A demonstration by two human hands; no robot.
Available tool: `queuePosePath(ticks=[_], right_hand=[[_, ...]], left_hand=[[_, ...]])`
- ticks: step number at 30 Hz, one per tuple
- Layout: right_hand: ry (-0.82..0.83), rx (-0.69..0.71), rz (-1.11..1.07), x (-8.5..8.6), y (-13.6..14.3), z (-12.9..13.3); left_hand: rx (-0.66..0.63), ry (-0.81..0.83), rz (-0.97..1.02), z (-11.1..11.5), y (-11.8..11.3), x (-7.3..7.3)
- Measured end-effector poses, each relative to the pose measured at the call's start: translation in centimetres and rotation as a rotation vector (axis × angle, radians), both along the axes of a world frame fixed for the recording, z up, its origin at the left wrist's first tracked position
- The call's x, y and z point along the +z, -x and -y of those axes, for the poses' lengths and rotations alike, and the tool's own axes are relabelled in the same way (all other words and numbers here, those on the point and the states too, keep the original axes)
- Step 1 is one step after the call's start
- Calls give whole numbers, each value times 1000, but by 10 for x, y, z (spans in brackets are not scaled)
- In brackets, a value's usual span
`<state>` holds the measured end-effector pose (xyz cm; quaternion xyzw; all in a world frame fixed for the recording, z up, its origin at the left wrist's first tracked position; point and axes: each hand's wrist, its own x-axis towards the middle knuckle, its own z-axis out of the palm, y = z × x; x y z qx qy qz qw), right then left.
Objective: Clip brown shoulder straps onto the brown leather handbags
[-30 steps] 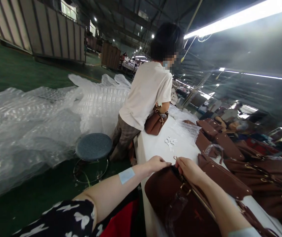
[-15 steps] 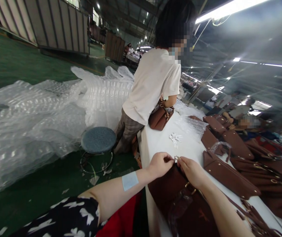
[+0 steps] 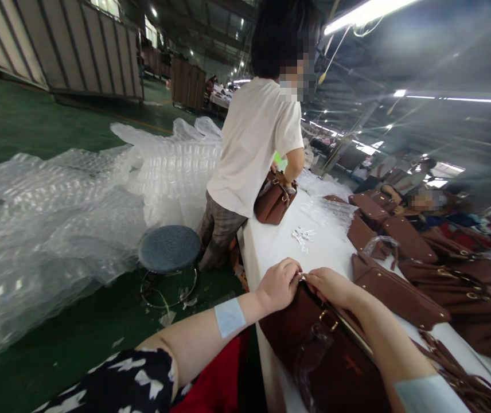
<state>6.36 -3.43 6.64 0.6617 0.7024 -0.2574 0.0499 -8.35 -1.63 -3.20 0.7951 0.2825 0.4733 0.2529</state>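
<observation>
**Small, shiny metal ring [image 3: 301, 276] worked at close quarters**

The ring is pinched between the fingertips of the left hand [image 3: 280, 285] and the right hand [image 3: 330, 287], which are brought together at the far end of a dark brown bag with gold-coloured fittings [image 3: 349, 376]. The bag is set at the near edge of a white table [image 3: 271, 249], in front of the wearer, and its handle, wrapped in clear plastic [image 3: 308, 367], is left hanging down its side.

The step in hand is judged to be the handling of the ring, perhaps its fastening or opening; which of the 2 cannot be told, since the contact is partly hidden by the fingers. For the next move, a firm pinch and steady, small finger motions seem to be called for, with the bag kept from sliding. Loose, thin white pieces [image 3: 302, 236] are scattered just beyond the hands.
</observation>
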Motion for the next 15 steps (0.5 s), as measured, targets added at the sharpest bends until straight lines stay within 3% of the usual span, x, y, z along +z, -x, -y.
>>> queuePosePath(ticks=[3,6,8,11,15], right_hand=[[7,-77,-55,9,-1,11],[-172,-66,-18,17,-9,41],[-315,-125,141,17,-16,69],[-423,-287,374,5,-27,113],[-457,-414,352,-19,-43,163]], left_hand=[[-13,-7,17,3,3,1],[7,-27,61,15,11,-3],[36,-44,96,25,19,-7],[84,-54,124,39,29,-13],[94,-68,156,47,34,-18]])
